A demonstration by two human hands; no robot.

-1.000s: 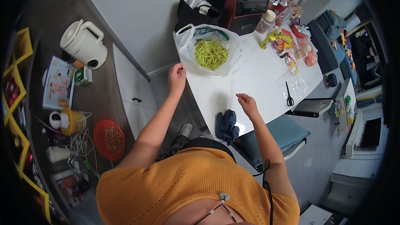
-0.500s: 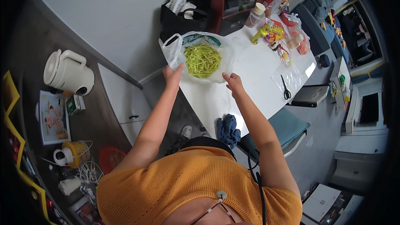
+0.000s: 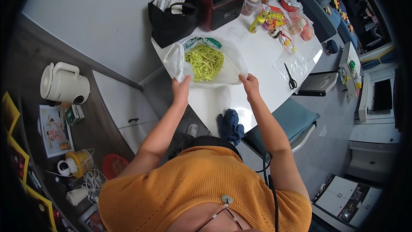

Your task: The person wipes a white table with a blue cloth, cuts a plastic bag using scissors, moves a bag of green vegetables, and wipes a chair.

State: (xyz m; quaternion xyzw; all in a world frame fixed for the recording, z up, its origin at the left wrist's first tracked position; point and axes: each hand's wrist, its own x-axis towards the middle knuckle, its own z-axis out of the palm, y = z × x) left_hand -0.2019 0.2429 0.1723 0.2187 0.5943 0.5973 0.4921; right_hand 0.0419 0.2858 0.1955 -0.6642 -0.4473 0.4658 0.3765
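A white plastic bag with green print lies spread at the corner of the white table. Inside it is a heap of thin yellow-green vegetable stems, gathered toward the bag's left side. My left hand grips the near left part of the bag, by its bunched handle. My right hand pinches the bag's rim at the near right corner, pulling the mouth wide. The fingertips of both hands are partly hidden by the plastic.
On the white table are black scissors on clear plastic, a yellow bottle, a lidded jar, a black tote bag, a red-sided appliance and a dark blue cloth. A teal-cushioned chair stands at the right.
My right hand has moved right and closed on the bag's rim. The bag's mouth is stretched wider to the right. My left hand keeps its grip, slightly lower.
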